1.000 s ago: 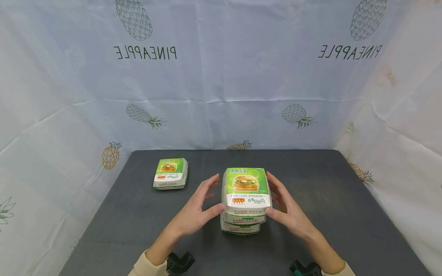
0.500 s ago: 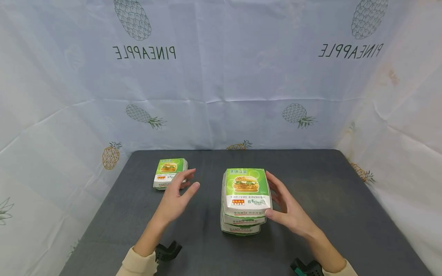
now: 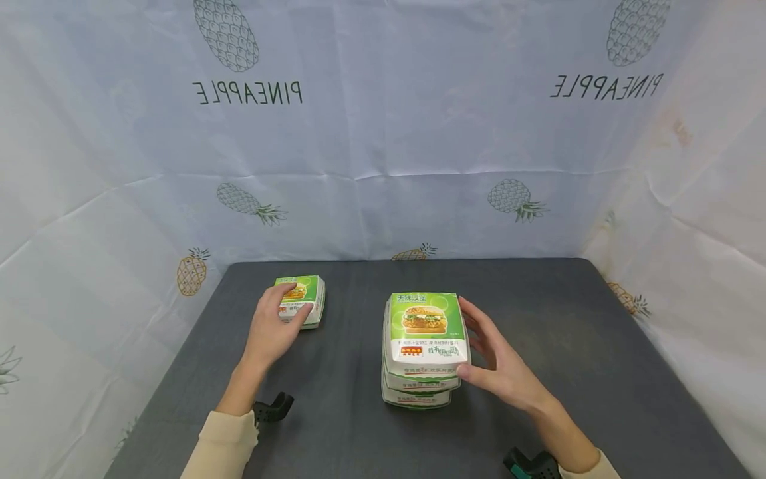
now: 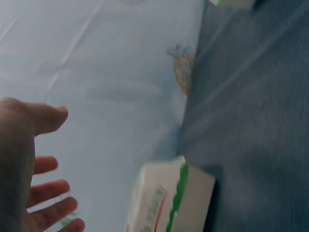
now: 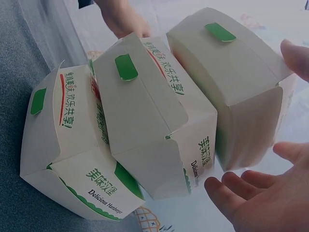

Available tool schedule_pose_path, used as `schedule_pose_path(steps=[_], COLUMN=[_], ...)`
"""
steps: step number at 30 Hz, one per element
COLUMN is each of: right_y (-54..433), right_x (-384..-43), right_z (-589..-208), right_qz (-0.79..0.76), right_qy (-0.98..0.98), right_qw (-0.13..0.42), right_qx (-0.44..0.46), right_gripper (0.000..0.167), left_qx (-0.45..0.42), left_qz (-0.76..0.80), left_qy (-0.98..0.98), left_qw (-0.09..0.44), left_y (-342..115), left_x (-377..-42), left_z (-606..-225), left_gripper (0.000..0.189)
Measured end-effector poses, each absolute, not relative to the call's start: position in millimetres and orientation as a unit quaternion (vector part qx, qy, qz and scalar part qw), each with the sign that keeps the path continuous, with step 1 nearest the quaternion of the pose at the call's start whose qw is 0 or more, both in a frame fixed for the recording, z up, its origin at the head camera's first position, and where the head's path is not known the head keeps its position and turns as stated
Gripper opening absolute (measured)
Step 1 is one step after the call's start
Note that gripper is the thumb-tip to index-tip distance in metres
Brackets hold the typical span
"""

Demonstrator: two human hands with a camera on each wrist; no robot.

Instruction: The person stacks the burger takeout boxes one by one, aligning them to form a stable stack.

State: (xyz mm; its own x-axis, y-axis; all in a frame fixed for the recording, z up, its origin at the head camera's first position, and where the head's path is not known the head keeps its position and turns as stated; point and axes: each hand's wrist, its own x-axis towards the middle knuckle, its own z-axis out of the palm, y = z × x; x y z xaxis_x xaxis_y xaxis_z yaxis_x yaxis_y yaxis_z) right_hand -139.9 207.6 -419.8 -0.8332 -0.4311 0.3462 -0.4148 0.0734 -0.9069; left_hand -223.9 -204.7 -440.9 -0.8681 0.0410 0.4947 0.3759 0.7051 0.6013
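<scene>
Three hamburger boxes stand stacked mid-table; the green-topped upper box (image 3: 427, 329) carries a burger picture. My right hand (image 3: 501, 366) rests at its right side, thumb at the near corner and fingers loosely extended along the side. The right wrist view shows the middle box (image 5: 145, 101) and bottom box (image 5: 72, 140) slightly offset from each other. My left hand (image 3: 274, 327) hovers over a single hamburger box (image 3: 308, 293) at the far left, partly covering it. In the left wrist view the fingers are spread, apart from that box (image 4: 164, 198).
A dark grey table (image 3: 359, 432) carries the boxes. White and bluish cloth (image 3: 383, 133) with pineapple prints hangs behind it and along both sides. Each wrist wears a black camera mount (image 3: 274, 407).
My left hand has left the stack's left side and moved left and forward to the single box. The right hand and the stacked boxes have stayed almost still.
</scene>
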Motion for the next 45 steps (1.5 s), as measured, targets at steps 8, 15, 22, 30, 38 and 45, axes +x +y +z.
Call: schedule_pose_path(steps=[8,15,22,30,38,45], right_y=[207,207,207,207,207,207], right_x=[-139,-139,-139,-139,-139,-138], right_z=[-419,-418,-418,-418,-419,-419], right_qz=[-0.618,-0.621,-0.619,-0.622,-0.622,-0.623], right_qy=[0.730,0.727,0.728,0.726,0.725,0.725], right_qw=[0.004,0.006,0.003,0.005,0.009,0.006], right_qx=[-0.292,-0.292,-0.295,-0.294,-0.295,-0.296], right_gripper=[0.092,0.092,0.092,0.092,0.092,0.092], left_qx=[-0.084,-0.041,-0.035,-0.052,-0.019,-0.014], left_qz=[-0.337,-0.362,-0.410,-0.463,-0.457,-0.437], left_qy=[-0.922,-0.931,-0.911,-0.884,-0.889,-0.899], left_qw=[0.170,0.038,-0.026,-0.033,-0.033,-0.011], left_y=[-233,-251,-262,-266,-263,-260], left_x=[-240,-250,-260,-265,-264,-265], left_z=[-451,-456,-467,-477,-479,-484], left_gripper=[0.071,0.099,0.108,0.107,0.108,0.109])
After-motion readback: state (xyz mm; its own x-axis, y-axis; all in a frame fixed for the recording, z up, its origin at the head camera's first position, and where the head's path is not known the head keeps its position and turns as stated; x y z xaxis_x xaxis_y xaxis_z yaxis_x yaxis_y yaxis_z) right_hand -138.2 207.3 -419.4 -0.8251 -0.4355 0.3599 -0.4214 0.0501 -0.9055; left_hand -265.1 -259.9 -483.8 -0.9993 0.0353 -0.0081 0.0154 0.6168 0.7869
